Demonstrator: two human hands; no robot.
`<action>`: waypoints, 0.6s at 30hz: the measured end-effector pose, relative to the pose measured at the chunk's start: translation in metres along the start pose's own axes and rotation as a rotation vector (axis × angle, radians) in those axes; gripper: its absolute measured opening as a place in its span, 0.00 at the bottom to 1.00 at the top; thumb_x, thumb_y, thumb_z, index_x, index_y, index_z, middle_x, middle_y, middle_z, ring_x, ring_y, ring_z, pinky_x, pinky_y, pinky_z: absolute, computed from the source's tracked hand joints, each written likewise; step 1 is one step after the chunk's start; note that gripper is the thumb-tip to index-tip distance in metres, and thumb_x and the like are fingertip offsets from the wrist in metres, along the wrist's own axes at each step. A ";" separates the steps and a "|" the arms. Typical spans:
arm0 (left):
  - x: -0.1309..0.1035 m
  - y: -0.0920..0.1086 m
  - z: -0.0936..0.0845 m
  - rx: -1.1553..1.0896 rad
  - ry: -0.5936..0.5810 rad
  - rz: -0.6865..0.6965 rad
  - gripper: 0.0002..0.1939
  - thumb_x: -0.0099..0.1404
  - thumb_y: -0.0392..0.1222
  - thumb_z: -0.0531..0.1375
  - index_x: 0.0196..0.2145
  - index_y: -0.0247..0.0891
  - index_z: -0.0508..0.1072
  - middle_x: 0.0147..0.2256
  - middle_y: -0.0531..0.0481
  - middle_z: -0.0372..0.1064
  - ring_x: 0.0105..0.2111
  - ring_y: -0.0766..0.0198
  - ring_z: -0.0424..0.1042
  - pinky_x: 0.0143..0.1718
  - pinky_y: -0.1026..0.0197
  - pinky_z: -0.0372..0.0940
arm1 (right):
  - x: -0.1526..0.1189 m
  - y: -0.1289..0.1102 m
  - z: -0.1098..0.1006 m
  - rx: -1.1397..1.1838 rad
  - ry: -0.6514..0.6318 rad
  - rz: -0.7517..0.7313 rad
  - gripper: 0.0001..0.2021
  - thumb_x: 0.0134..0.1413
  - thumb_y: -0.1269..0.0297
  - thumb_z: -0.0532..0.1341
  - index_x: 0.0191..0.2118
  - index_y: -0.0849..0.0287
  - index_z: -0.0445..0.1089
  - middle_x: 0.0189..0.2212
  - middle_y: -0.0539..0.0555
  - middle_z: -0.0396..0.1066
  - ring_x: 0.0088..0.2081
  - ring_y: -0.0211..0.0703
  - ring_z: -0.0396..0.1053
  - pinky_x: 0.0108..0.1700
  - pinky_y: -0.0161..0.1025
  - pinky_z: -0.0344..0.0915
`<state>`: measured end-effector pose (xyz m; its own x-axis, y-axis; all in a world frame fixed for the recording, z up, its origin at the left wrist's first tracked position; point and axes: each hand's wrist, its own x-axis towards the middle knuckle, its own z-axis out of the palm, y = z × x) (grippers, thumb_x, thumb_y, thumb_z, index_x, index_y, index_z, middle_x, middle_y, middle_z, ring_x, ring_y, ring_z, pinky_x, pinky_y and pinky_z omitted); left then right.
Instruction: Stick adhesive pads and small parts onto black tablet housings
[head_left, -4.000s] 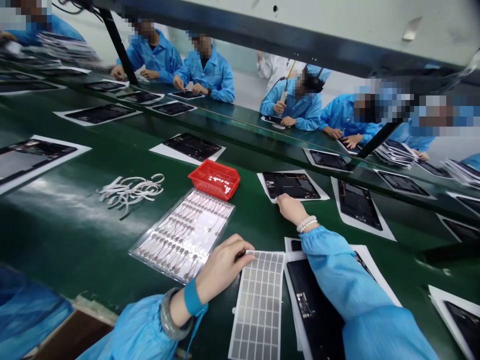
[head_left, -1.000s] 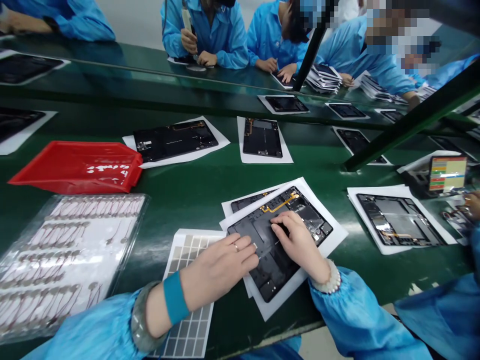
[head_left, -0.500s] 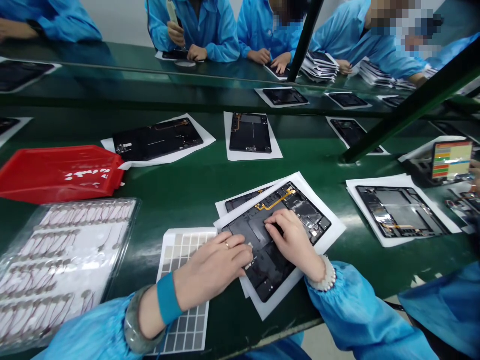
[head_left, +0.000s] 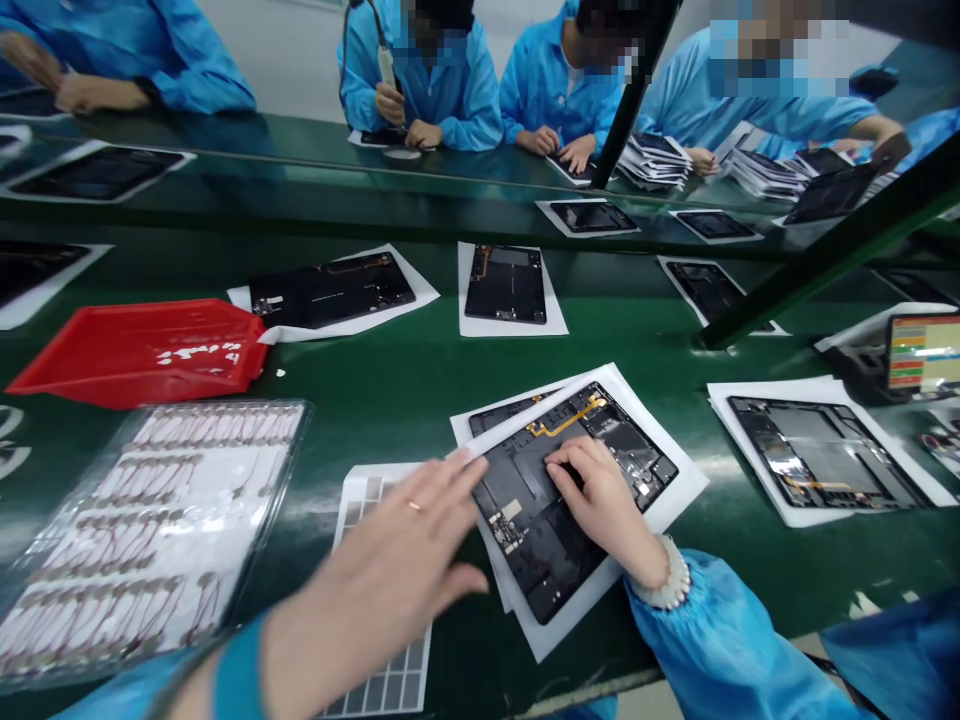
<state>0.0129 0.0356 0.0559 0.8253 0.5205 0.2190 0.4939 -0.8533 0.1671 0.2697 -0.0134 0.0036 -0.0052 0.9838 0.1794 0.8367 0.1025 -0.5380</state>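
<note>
An opened tablet (head_left: pixel 540 540), black inside with a gold flex cable (head_left: pixel 570 415), lies at an angle on white paper in front of me. Beneath its paper, part of another tablet (head_left: pixel 491 415) sticks out. My right hand (head_left: pixel 604 495) rests on the tablet, thumb and fingers bent together in a pinch near its middle; anything between the tips is hidden. Slightly blurred, my left hand (head_left: pixel 397 560) is over the tablet's left edge and the sheet of grey stickers (head_left: pixel 394 690). Its fingers are stretched out and its thumb stands apart, with nothing held.
A clear tray (head_left: pixel 262 480) of small wired parts lies at left, below a red bin (head_left: pixel 150 350) with white bits. More opened tablets on paper (head_left: pixel 506 285) lie ahead, another tablet (head_left: pixel 817 450) at right. A green post (head_left: pixel 825 250) slants across. Co-workers in blue sit opposite.
My left hand has lifted off the tablet and come back toward me and left, uncovering a connector area. My right hand keeps its pinch on the tablet. The view has shifted slightly.
</note>
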 end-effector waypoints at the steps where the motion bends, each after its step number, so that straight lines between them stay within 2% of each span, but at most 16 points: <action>1: -0.004 -0.022 -0.015 0.031 0.031 -0.091 0.17 0.70 0.53 0.47 0.42 0.41 0.69 0.57 0.47 0.63 0.58 0.51 0.60 0.55 0.45 0.60 | 0.000 0.000 -0.002 -0.002 -0.016 -0.001 0.08 0.61 0.66 0.53 0.36 0.57 0.68 0.36 0.56 0.68 0.40 0.47 0.65 0.44 0.44 0.62; 2: -0.008 -0.048 -0.030 0.083 0.115 -0.194 0.20 0.69 0.54 0.45 0.42 0.41 0.69 0.54 0.47 0.65 0.56 0.50 0.63 0.54 0.44 0.60 | 0.002 0.000 -0.005 0.000 -0.044 -0.005 0.08 0.61 0.65 0.53 0.36 0.58 0.68 0.36 0.56 0.68 0.40 0.46 0.65 0.44 0.44 0.62; 3: -0.013 -0.078 -0.044 0.143 0.147 -0.318 0.23 0.67 0.58 0.44 0.44 0.41 0.69 0.53 0.45 0.66 0.55 0.47 0.64 0.54 0.43 0.60 | 0.005 0.000 -0.010 0.009 -0.090 -0.003 0.08 0.61 0.65 0.53 0.35 0.58 0.68 0.35 0.55 0.69 0.39 0.46 0.66 0.44 0.43 0.62; 5: -0.027 -0.137 -0.061 0.227 0.213 -0.527 0.30 0.62 0.62 0.44 0.47 0.37 0.68 0.51 0.42 0.66 0.57 0.41 0.59 0.55 0.39 0.56 | 0.021 0.002 -0.023 0.043 -0.221 0.024 0.09 0.61 0.63 0.53 0.35 0.57 0.69 0.32 0.53 0.70 0.35 0.43 0.68 0.40 0.40 0.63; 7: -0.043 -0.185 -0.062 0.260 0.196 -0.618 0.34 0.58 0.66 0.45 0.45 0.34 0.69 0.44 0.42 0.71 0.56 0.38 0.60 0.51 0.39 0.58 | 0.049 0.007 -0.039 0.043 -0.314 0.096 0.12 0.61 0.60 0.52 0.33 0.57 0.69 0.28 0.51 0.70 0.31 0.40 0.68 0.35 0.36 0.62; 8: -0.051 -0.201 -0.059 0.274 0.145 -0.656 0.34 0.58 0.65 0.45 0.43 0.33 0.70 0.41 0.41 0.72 0.54 0.38 0.63 0.49 0.39 0.60 | 0.067 0.010 -0.046 0.017 -0.323 0.153 0.13 0.61 0.58 0.52 0.32 0.58 0.69 0.26 0.50 0.71 0.29 0.39 0.68 0.33 0.35 0.62; 10: -0.063 -0.218 -0.048 0.295 0.068 -0.692 0.30 0.61 0.61 0.43 0.39 0.33 0.71 0.37 0.40 0.73 0.49 0.38 0.68 0.45 0.39 0.62 | 0.109 0.019 -0.056 -0.082 -0.260 0.299 0.14 0.61 0.58 0.53 0.30 0.58 0.70 0.27 0.50 0.72 0.30 0.39 0.69 0.34 0.34 0.61; 12: -0.070 -0.219 -0.039 0.287 0.091 -0.676 0.26 0.63 0.57 0.41 0.35 0.36 0.71 0.34 0.42 0.74 0.46 0.42 0.71 0.44 0.42 0.62 | 0.154 0.029 -0.057 -0.142 -0.193 0.403 0.12 0.62 0.62 0.53 0.32 0.60 0.71 0.31 0.52 0.74 0.33 0.39 0.70 0.37 0.34 0.62; 15: -0.076 -0.211 -0.037 0.258 0.225 -0.621 0.21 0.63 0.54 0.43 0.33 0.41 0.69 0.33 0.47 0.73 0.45 0.48 0.71 0.46 0.48 0.62 | 0.210 0.043 -0.045 -0.173 -0.158 0.530 0.12 0.63 0.60 0.54 0.39 0.62 0.71 0.37 0.55 0.73 0.36 0.39 0.71 0.40 0.38 0.66; 18: -0.083 -0.204 -0.045 0.340 0.238 -0.607 0.16 0.64 0.47 0.44 0.37 0.40 0.69 0.35 0.47 0.72 0.44 0.50 0.72 0.46 0.50 0.64 | 0.246 0.048 -0.024 -0.173 -0.165 0.612 0.14 0.61 0.58 0.57 0.47 0.62 0.68 0.44 0.56 0.70 0.41 0.42 0.70 0.43 0.45 0.68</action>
<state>-0.1689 0.1681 0.0472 0.3165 0.8639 0.3917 0.9347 -0.3545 0.0266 0.3214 0.2300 0.0418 0.4272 0.8680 -0.2533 0.7910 -0.4945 -0.3603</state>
